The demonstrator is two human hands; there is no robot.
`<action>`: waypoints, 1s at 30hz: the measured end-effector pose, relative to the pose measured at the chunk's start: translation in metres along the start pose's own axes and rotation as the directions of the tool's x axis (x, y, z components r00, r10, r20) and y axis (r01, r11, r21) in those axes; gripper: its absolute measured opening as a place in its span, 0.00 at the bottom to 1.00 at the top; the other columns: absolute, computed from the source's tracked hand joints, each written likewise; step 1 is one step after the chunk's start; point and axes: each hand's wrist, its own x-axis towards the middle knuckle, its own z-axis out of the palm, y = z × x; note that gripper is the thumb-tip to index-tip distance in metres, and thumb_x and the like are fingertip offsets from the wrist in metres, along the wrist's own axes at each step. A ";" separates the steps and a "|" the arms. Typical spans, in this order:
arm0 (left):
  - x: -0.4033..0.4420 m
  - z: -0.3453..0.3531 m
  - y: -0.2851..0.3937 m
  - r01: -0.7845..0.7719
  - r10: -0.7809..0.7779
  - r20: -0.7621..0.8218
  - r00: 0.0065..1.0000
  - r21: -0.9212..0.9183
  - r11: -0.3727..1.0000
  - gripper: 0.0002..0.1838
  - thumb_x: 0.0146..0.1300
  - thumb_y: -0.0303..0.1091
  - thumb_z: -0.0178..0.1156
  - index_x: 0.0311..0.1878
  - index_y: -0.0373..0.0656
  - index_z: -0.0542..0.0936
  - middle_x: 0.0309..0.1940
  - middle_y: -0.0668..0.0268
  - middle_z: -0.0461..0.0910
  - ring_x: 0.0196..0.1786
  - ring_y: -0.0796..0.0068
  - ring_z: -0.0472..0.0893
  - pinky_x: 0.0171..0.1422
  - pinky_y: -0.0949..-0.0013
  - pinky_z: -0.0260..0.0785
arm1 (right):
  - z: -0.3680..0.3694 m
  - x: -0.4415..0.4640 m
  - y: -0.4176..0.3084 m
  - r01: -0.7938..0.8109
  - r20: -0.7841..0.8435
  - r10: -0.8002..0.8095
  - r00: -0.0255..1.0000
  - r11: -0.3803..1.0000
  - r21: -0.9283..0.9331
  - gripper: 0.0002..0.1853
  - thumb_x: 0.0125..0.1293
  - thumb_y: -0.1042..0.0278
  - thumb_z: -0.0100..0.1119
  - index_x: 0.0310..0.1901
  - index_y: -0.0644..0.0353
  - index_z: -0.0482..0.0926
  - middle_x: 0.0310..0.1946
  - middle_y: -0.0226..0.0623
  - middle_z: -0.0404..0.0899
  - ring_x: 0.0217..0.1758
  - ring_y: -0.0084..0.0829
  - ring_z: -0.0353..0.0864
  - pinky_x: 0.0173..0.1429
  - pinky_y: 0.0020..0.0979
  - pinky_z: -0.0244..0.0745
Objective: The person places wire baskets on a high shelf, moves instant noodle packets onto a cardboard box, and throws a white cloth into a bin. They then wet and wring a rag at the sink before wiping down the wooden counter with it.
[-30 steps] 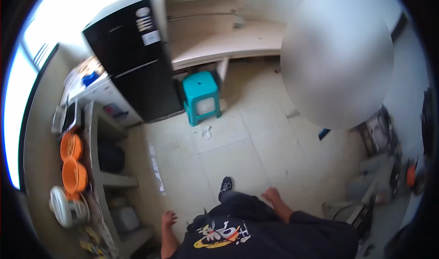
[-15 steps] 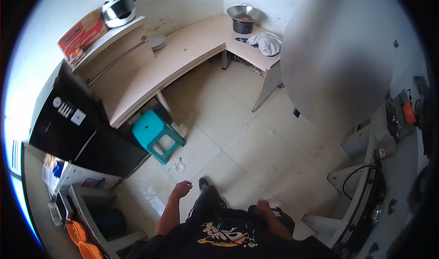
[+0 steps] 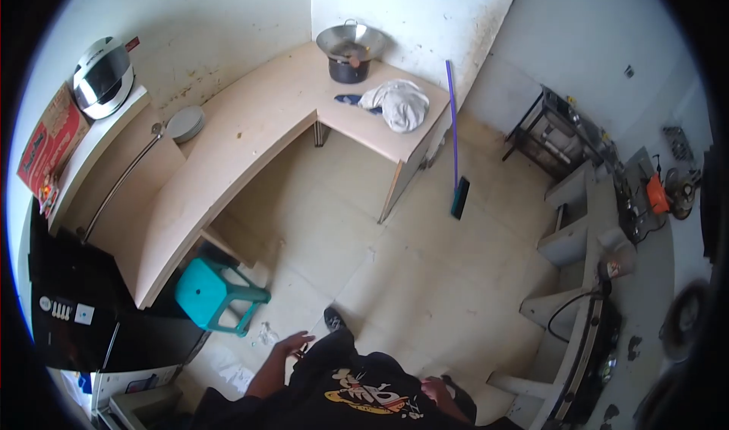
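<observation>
My left hand (image 3: pixel 293 343) hangs low in front of my body with its fingers loosely apart, and I see nothing held in it. Nearest to it is the teal plastic stool (image 3: pixel 203 290), partly under the counter. At my right side, against the dark clothing, my right hand (image 3: pixel 435 390) is partly hidden and its fingers are hard to make out. Farther ahead, a broom (image 3: pixel 453 134) with a purple handle leans upright at the end of the counter, its dark bristles on the floor.
An L-shaped wooden counter (image 3: pixel 250 138) carries a wok (image 3: pixel 351 41) on a black pot, a grey cloth (image 3: pixel 402 105) and stacked plates (image 3: pixel 185 123). A helmet (image 3: pixel 104 78) sits on the shelf above a black fridge (image 3: pixel 68 297). Low concrete compartments (image 3: pixel 566 252) line the right.
My view has shifted right and I have moved forward. A blurred grey shape at the right is gone, and the broom and a metal stand now show there. Both hands hang lower in view.
</observation>
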 end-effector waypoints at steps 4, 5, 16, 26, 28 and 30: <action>0.078 -0.090 0.087 -0.328 0.382 -0.184 0.905 0.268 0.906 0.34 0.60 0.47 0.63 0.67 0.46 0.68 0.52 0.59 0.77 0.47 0.61 0.80 0.41 0.52 0.78 | -0.033 0.101 -0.065 0.522 -0.416 -0.429 0.802 0.842 0.137 0.12 0.60 0.66 0.59 0.44 0.61 0.79 0.33 0.36 0.82 0.31 0.30 0.84 0.34 0.30 0.79; 0.084 -0.102 0.112 -0.437 0.520 -0.243 0.818 0.323 0.839 0.28 0.58 0.50 0.62 0.58 0.43 0.77 0.38 0.54 0.82 0.32 0.67 0.82 0.37 0.65 0.76 | -0.043 0.077 -0.133 0.376 -0.436 -0.245 0.866 0.894 0.244 0.14 0.59 0.69 0.57 0.47 0.61 0.79 0.36 0.39 0.83 0.33 0.31 0.85 0.35 0.31 0.79; 0.125 -0.129 0.238 -0.436 0.496 0.109 0.862 0.659 0.613 0.16 0.64 0.42 0.55 0.48 0.42 0.80 0.41 0.59 0.82 0.40 0.64 0.82 0.43 0.60 0.75 | -0.098 0.161 -0.241 0.104 0.031 -0.110 0.993 0.754 -0.649 0.14 0.60 0.67 0.55 0.47 0.53 0.81 0.37 0.40 0.84 0.33 0.32 0.86 0.38 0.34 0.82; 0.077 -0.226 0.196 -0.130 0.133 -0.270 0.953 0.031 0.991 0.14 0.66 0.46 0.55 0.50 0.54 0.78 0.43 0.66 0.81 0.46 0.63 0.81 0.45 0.55 0.73 | -0.310 0.335 -0.689 0.421 -0.197 -0.387 0.901 0.890 0.175 0.10 0.68 0.64 0.52 0.44 0.57 0.80 0.30 0.33 0.80 0.33 0.27 0.81 0.38 0.28 0.77; 0.086 -0.242 0.236 -0.139 0.398 -0.235 0.887 0.686 0.714 0.14 0.66 0.45 0.54 0.49 0.51 0.79 0.43 0.63 0.81 0.48 0.62 0.81 0.50 0.56 0.74 | -0.333 0.328 -0.817 0.466 0.033 -0.697 0.716 0.513 0.720 0.11 0.70 0.57 0.51 0.41 0.54 0.77 0.35 0.32 0.79 0.34 0.26 0.78 0.42 0.31 0.76; 0.099 -0.260 0.283 -0.097 0.537 -0.164 0.827 0.900 0.424 0.15 0.65 0.44 0.55 0.49 0.49 0.81 0.44 0.60 0.82 0.49 0.62 0.82 0.52 0.59 0.75 | -0.334 0.288 -0.938 0.228 0.050 -0.655 0.754 0.332 0.915 0.22 0.69 0.48 0.53 0.56 0.54 0.70 0.48 0.39 0.76 0.51 0.36 0.76 0.55 0.45 0.73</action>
